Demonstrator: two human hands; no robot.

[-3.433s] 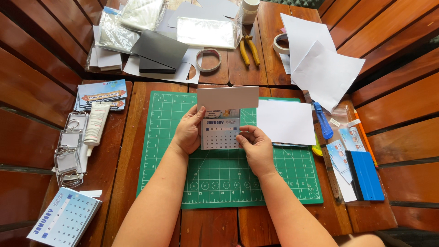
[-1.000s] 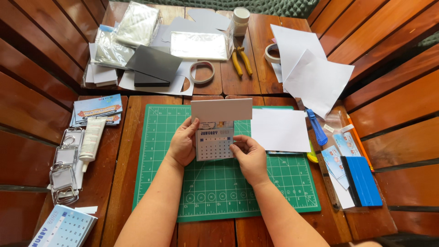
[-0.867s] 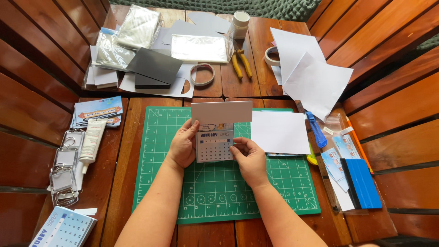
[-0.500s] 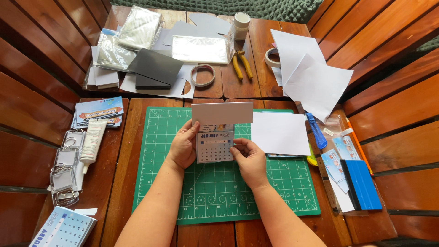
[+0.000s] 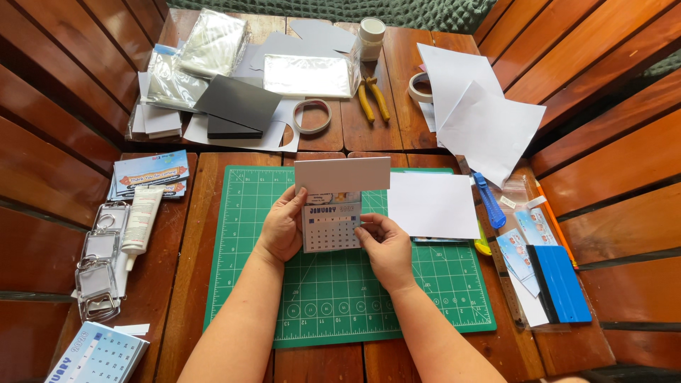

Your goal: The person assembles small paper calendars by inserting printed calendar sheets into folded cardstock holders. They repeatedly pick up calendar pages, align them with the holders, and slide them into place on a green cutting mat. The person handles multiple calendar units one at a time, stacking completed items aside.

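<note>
Both my left hand (image 5: 282, 228) and right hand (image 5: 386, 245) pinch the small white calendar card (image 5: 331, 227) over the green cutting mat (image 5: 340, 298), blank white sheet (image 5: 433, 206) at 3 o'clock.

I take the cutting mat (image 5: 333, 312) as landmark; my left hand (image 5: 282, 228) and right hand (image 5: 386, 245) hold the small calendar (image 5: 331, 227) over its middle; paper sheet (image 5: 433, 206) on its right part; glue tube (image 5: 142, 218) and key rings (image 5: 98, 262) left of it; tape roll (image 5: 312, 115) and pliers (image 5: 373, 99) behind it; utility knife (image 5: 489, 202) and ruler (image 5: 507, 273) right of it.
</note>
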